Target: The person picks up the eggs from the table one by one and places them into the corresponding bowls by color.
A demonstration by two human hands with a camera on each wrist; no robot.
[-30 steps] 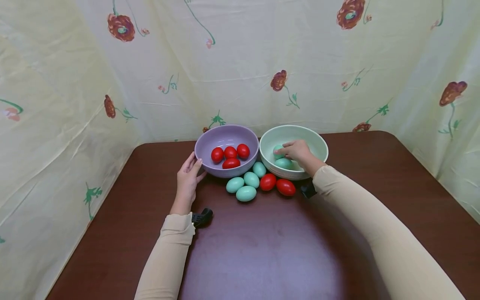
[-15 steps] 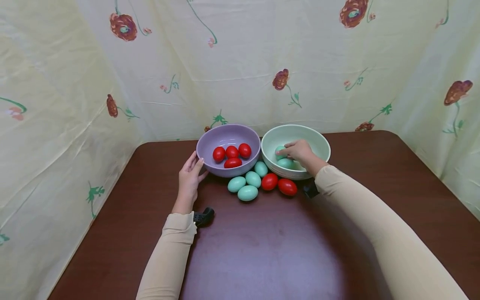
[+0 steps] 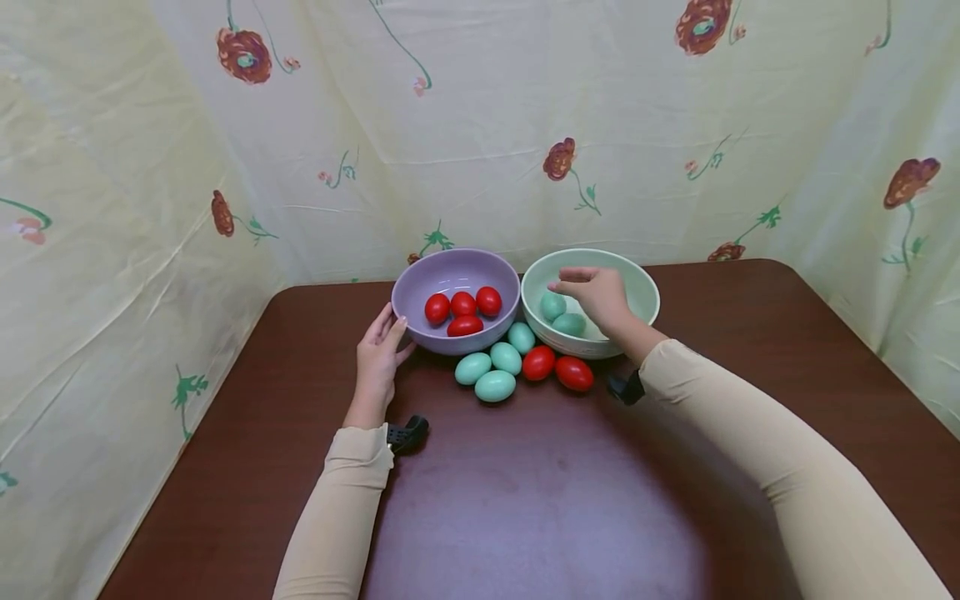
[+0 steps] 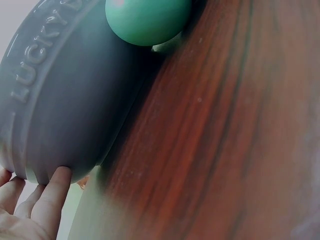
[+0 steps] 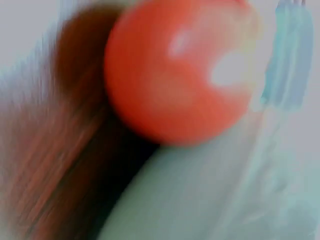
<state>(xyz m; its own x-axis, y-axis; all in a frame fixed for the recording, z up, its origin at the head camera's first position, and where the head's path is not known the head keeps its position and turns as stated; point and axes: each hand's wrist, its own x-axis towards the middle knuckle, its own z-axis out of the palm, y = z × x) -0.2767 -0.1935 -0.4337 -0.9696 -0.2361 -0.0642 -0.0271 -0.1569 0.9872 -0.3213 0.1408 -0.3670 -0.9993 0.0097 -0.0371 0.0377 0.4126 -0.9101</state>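
My left hand point(image 3: 377, 358) rests against the left side of a purple bowl point(image 3: 420, 283), its thumb near the rim. In the left wrist view, fingertips point(image 4: 62, 172) touch the bowl's outer wall point(image 4: 75, 95), which has raised lettering. Red eggs point(image 3: 463, 304) lie inside this bowl. Over the pale green bowl point(image 3: 633, 292) to its right is my right hand point(image 3: 600, 296), fingers extended and holding nothing. Below its fingertips, two mint green eggs point(image 3: 553, 306) lie in that bowl. The right wrist view is blurred; a red egg point(image 5: 175, 75) shows beside the pale green bowl point(image 5: 170, 200).
In front of the bowls, several mint green eggs point(image 3: 495, 386) and two red eggs point(image 3: 574, 374) lie on the dark brown table point(image 3: 525, 492). A flowered curtain point(image 3: 480, 125) hangs close behind the bowls and along the left side.
My right hand has let go of a mint green egg in the pale green bowl and lifted a little above it. The left hand stays at the purple bowl.
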